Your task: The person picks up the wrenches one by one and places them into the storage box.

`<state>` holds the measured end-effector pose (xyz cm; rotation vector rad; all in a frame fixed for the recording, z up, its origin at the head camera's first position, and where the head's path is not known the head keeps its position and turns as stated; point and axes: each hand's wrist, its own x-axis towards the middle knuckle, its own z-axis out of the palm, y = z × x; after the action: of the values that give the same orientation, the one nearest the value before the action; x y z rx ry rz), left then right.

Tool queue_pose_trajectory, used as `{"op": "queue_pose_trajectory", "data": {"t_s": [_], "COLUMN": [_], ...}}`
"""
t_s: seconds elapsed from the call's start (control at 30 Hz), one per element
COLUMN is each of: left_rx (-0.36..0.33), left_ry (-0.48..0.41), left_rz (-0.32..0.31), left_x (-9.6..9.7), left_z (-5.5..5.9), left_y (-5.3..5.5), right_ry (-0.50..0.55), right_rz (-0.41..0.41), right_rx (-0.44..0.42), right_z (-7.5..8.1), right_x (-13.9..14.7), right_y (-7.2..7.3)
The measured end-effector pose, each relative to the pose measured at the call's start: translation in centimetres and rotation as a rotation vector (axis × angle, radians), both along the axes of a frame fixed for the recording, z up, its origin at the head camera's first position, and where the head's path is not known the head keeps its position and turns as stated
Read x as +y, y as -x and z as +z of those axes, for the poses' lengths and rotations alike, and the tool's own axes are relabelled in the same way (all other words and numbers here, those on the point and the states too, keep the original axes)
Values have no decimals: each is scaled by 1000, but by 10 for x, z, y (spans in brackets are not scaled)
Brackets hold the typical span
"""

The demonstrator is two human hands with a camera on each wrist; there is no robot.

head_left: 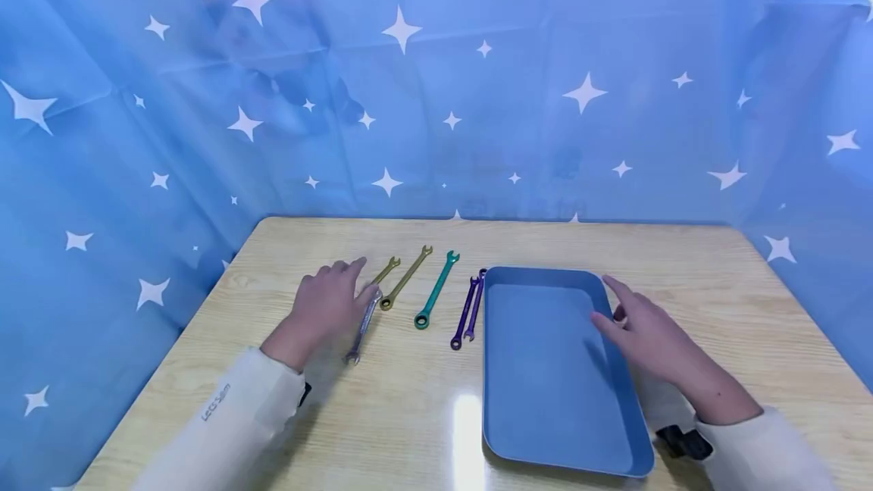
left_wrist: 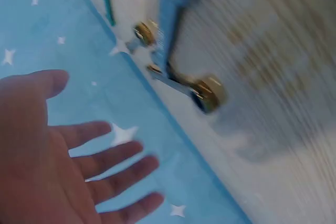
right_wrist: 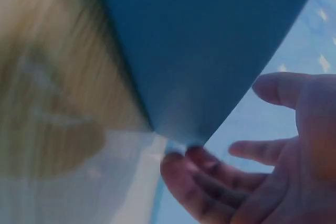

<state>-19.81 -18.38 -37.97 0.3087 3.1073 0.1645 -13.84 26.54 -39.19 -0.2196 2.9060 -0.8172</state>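
My left hand [head_left: 330, 301] is over the left side of the table, its fingers spread and holding nothing. Nearest to it lies a silver wrench [head_left: 364, 326]; in the left wrist view the silver wrench [left_wrist: 168, 19] and the gold wrench ends [left_wrist: 207, 95] sit apart from the fingers. Two gold wrenches [head_left: 407, 277], a teal wrench [head_left: 437, 290] and two purple wrenches [head_left: 465, 313] lie further right. My right hand [head_left: 644, 328] is beside the blue tray [head_left: 637, 408], thumb near its right rim, fingers loosely bent. Whether the fingertips touch the tray I cannot tell.
The wooden table [head_left: 382, 415] ends at a back edge against a blue curtain [head_left: 477, 97] with white stars. The tray stands right of the purple wrenches, close beside them. Both wrist views are blurred in part.
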Motion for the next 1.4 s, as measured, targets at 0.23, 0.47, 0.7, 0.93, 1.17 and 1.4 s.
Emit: {"op": "queue_pose_trajectory", "data": {"t_s": [0.23,0.47,0.7,0.93,1.17,1.4], "left_rx": [-188,-285,-307,-329,-333,-339], "left_ry": [7,28,33,36,30,14], "left_rz": [6,41,30,19,22,32], "left_x": [-10,-14,-12,-6,-2,1], "left_z": [-13,-16,-13,-16,-18,-17], "left_y": [29,38,39,44,51,56], "right_ry": [286,468,664,768,853,892], "right_rz": [-14,-13,97,130,136,147], "right_rx": [-259,-423,-532,-621,-677,-684], "right_z": [-8,-19,-25,-34,-40,-42], "right_x": [19,23,28,36,43,45], "right_y": [3,9,7,6,10,13]}}
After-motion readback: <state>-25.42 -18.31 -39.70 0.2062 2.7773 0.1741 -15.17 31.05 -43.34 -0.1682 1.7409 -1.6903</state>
